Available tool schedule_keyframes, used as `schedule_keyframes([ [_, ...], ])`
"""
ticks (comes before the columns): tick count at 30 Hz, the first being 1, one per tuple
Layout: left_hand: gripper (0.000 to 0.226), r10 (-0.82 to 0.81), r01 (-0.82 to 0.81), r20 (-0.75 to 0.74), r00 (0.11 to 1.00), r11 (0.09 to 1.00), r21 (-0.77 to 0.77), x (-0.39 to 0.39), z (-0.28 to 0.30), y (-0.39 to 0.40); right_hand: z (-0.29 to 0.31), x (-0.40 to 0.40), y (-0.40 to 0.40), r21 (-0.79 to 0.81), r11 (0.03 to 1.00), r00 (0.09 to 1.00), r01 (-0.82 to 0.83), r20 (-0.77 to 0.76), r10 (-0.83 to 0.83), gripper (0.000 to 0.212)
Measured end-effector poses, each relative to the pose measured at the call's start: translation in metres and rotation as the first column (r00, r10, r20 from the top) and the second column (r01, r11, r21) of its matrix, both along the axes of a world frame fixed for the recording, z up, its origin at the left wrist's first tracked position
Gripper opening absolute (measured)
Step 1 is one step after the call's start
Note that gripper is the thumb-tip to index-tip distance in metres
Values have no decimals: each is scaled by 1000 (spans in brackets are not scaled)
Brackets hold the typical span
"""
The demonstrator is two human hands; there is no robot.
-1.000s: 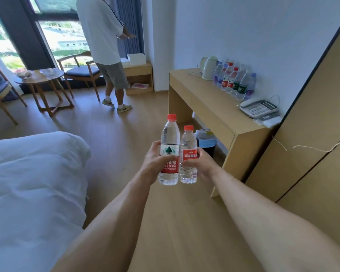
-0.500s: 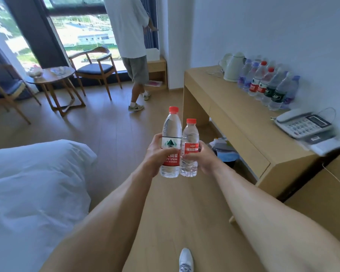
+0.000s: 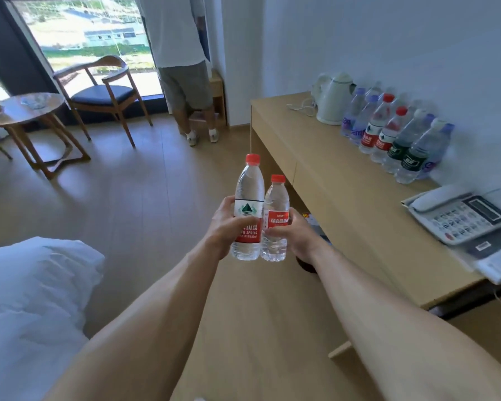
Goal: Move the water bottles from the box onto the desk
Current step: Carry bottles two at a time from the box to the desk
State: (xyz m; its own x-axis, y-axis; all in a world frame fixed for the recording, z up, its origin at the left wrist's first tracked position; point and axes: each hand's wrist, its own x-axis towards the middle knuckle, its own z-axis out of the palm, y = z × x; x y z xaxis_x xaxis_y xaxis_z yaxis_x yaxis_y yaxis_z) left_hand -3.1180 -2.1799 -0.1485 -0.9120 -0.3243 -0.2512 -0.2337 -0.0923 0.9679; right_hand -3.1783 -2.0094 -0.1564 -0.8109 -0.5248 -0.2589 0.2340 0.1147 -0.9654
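At the centre of the frame the left hand (image 3: 227, 227) wraps its fingers (image 3: 245, 222) round the taller water bottle (image 3: 248, 211), and the right hand (image 3: 297, 237) holds the shorter water bottle (image 3: 276, 218) the same way; the two bottles touch side by side, in the air above the floor, left of the tabletop (image 3: 344, 198). Both stand upright, long axes vertical, red caps pointing to the top of the frame. The likeliest trouble, I judge, is setting them down into the crowded row of bottles (image 3: 394, 134) at the right, toppling neighbours, or bumping the telephone (image 3: 457, 218) nearer the edge.
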Motion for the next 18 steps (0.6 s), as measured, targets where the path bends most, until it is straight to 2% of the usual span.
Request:
schedule_keyframes([
  [7, 72, -152, 154, -44, 987, 987, 43, -83, -9, -19, -1, -63, -14, -34, 995, 996, 92, -18, -92, 37],
  [9, 75, -184, 187, -51, 982, 980, 64, -111, -12, -30, -5, -87, -23, -33, 994, 994, 108, -12, -108, 38],
  [12, 77, -251, 256, -63, 966, 962, 99, -161, -18, -53, -9, -127, -44, -13, 973, 973, 230, 30, -229, 47],
  [18, 64, -350, 355, -64, 935, 928, 112, -249, -15, -118, -3, -191, -108, -36, 944, 943, 329, 59, -327, 40],
])
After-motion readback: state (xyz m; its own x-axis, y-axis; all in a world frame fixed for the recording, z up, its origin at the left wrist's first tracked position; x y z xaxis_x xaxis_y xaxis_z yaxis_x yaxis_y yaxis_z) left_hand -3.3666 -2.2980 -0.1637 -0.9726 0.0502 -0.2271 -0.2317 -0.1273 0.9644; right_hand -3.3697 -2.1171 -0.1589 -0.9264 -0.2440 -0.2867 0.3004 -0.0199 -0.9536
